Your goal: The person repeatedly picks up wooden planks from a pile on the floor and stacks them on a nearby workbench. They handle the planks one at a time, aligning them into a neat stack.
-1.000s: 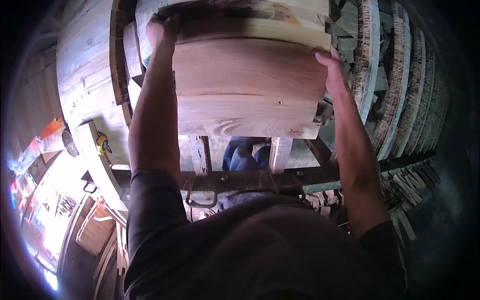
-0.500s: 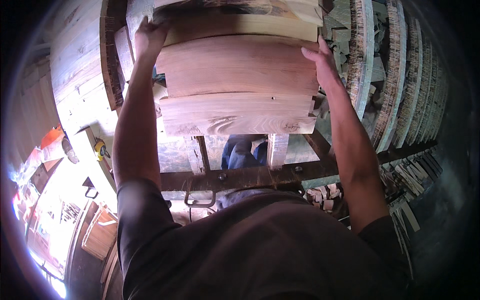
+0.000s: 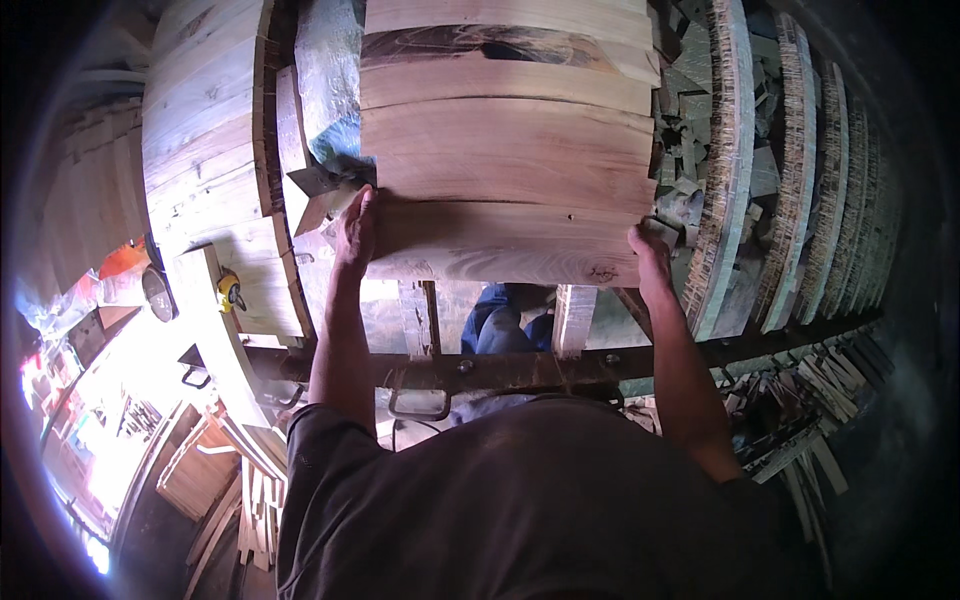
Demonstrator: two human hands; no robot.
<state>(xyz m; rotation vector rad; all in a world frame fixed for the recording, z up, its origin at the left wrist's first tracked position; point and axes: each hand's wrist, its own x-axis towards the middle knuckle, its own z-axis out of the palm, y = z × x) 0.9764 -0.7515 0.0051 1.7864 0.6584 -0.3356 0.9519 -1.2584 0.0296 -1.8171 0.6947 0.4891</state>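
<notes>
Several wooden boards lie edge to edge before me, forming a panel. The nearest wooden board (image 3: 480,240) has a swirled grain, a small dark hole and a dark mark near its right end. My left hand (image 3: 354,236) is closed on its left end, thumb up along the edge. At its right end my right hand (image 3: 652,256) grips the corner, the fingertips partly hidden. Beyond lies a wider reddish board (image 3: 510,150), its near edge against the held one. Farther off is a paler board (image 3: 500,80) below one with dark streaks (image 3: 440,42).
A stack of pale planks (image 3: 210,150) stands at the left, with a yellow tape measure (image 3: 229,290) on a wood strip. To the right run several rough-edged slats (image 3: 720,170) with offcuts between them. A dark metal beam (image 3: 520,374) crosses in front of me.
Both hands have come nearer to me, from the ends of the farther boards to the ends of the nearest one. The far boards now show more fully as the view has shifted.
</notes>
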